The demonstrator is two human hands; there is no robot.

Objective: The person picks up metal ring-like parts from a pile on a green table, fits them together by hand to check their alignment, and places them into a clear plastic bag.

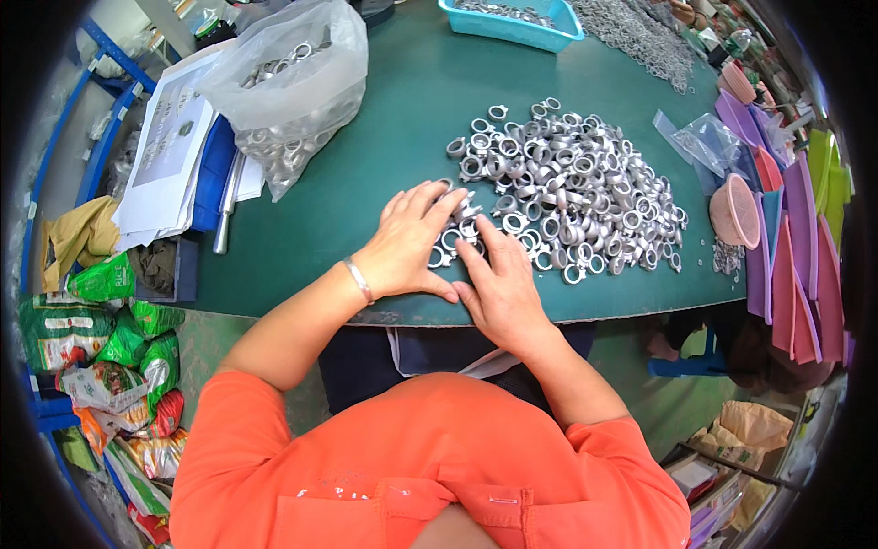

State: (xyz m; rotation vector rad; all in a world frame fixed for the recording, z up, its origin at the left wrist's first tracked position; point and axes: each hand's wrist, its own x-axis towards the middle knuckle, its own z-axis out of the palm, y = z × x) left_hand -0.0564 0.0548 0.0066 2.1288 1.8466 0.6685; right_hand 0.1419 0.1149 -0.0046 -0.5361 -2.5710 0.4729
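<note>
A wide pile of grey metal rings (585,188), each with a small lug, spreads over the green table (384,119). At the pile's near left edge, my left hand (402,242) lies with fingers spread and reaches over a few rings. My right hand (503,288) is beside it, fingers stretched out at the pile's near side. Between the two hands sits a small group of metal rings (450,240). Both thumbs come close together near the table's front edge. Neither hand grips a ring that I can see.
A clear plastic bag (297,91) of rings stands at the far left, beside papers (169,146). At the back is a blue tray (521,32) of parts, next to a heap of small rings (640,41). A pink basket (734,212) and purple bins (800,224) line the right.
</note>
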